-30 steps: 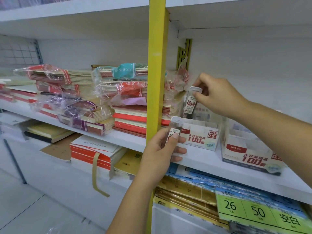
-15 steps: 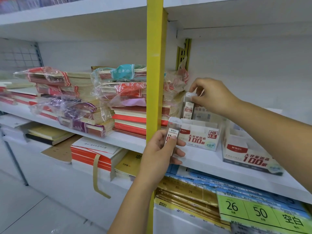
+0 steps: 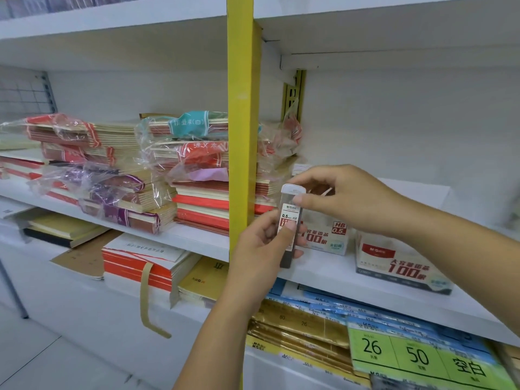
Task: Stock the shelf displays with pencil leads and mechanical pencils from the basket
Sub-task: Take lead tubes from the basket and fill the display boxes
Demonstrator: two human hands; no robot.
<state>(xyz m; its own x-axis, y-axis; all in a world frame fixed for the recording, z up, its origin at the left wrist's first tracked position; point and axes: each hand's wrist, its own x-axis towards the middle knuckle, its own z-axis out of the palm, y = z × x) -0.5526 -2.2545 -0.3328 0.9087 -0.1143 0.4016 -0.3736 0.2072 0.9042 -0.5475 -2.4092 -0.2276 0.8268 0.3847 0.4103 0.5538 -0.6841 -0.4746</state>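
Head view: left hand [image 3: 261, 243] grips the lead case [image 3: 290, 224] upright before the display box [image 3: 329, 237], so right hand [image 3: 337, 198] pinches its top.

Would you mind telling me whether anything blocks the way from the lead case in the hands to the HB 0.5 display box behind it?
Nothing visible blocks it. The lead case is held upright by the left hand, with the right hand pinching its top, directly in front of the display box. The hands hide the box's opening, so its contents cannot be told.
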